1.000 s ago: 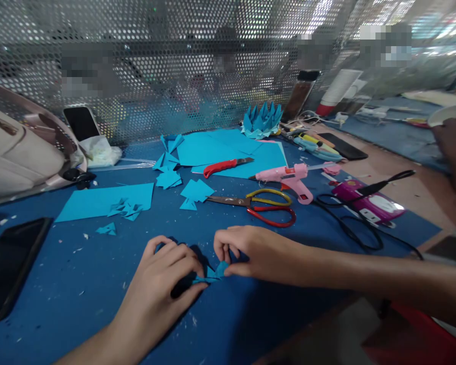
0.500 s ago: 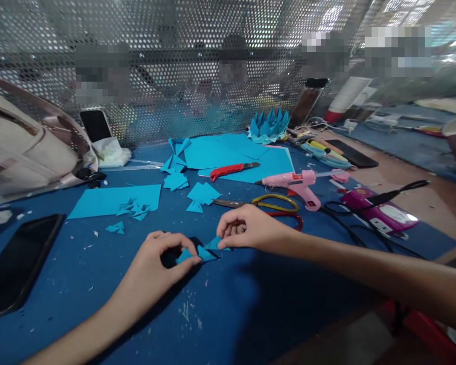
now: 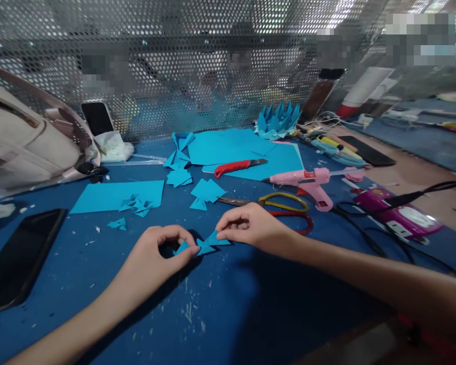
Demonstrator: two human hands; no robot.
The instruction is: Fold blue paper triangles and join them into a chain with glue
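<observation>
My left hand (image 3: 152,256) is closed in a pinch on a small folded piece of blue paper (image 3: 204,247), and its fingers cover part of it. To the right, my right hand (image 3: 254,225) pinches the other end, a pointed blue paper triangle (image 3: 213,238). The two ends touch or join just above the table; I cannot tell which. Close beyond my right hand lie scissors (image 3: 287,201) with one yellow and one red handle loop. Small folded blue pieces (image 3: 137,203) rest on a blue paper strip (image 3: 95,197) beyond my left hand.
A red-handled knife (image 3: 233,167) lies on blue paper sheets (image 3: 228,144). Right of it are a pink glue gun (image 3: 307,180), a purple power strip (image 3: 397,213) and black cables. A spiky blue paper piece (image 3: 277,121) stands behind. At left are a black phone (image 3: 21,258) and a bag (image 3: 26,137).
The view has shifted slightly, so things on the right appear farther right. Both hands keep their pinch on the folded paper; my right fingertips sit a little higher on the triangle.
</observation>
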